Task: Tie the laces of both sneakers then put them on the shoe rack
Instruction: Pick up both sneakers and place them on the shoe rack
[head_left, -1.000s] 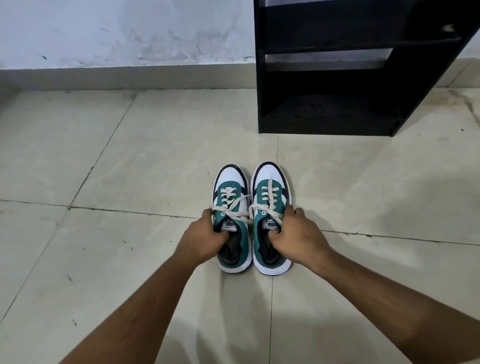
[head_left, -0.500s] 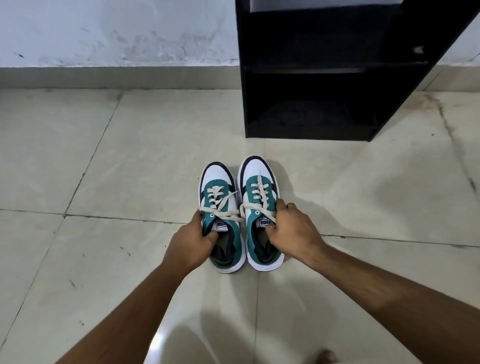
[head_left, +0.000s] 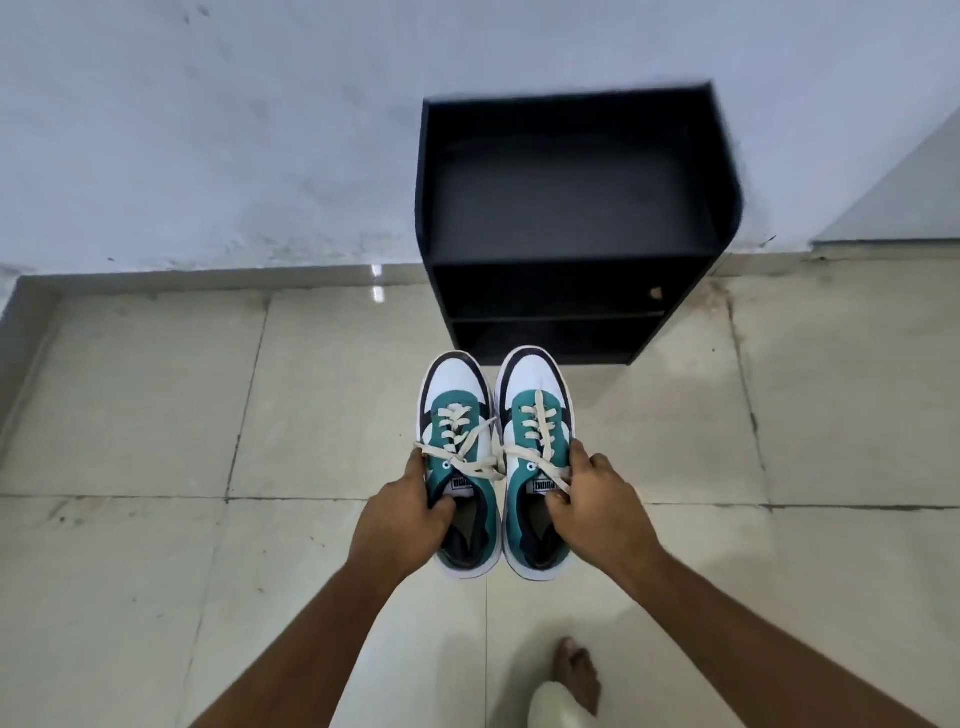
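both sneakers side by side, toes pointing away toward the rack: left sneaker (head_left: 460, 457), right sneaker (head_left: 535, 452), teal and white with cream laces (head_left: 485, 457). laces appear knotted on each, loops and loose ends draped across the tongues and overlapping between the pair, so tying step judged done; knot tightness not readable. placing step not yet done: pair sits in front of the black shoe rack (head_left: 571, 218), in the air or on the floor tiles (head_left: 156, 415) cannot be told for certain, though toes overlap the rack's lower front edge in view, suggesting a carry. rack shelves look bare and dark. left hand (head_left: 400, 525) grasping the left sneaker at the collar, thumb inside the opening, fingers round the outer side. right hand (head_left: 597, 514) grasping the right sneaker the same way, fingertips hooked at the tongue. both forearms extended forward, roughly symmetric. a bare foot (head_left: 576, 675) shows low in frame.
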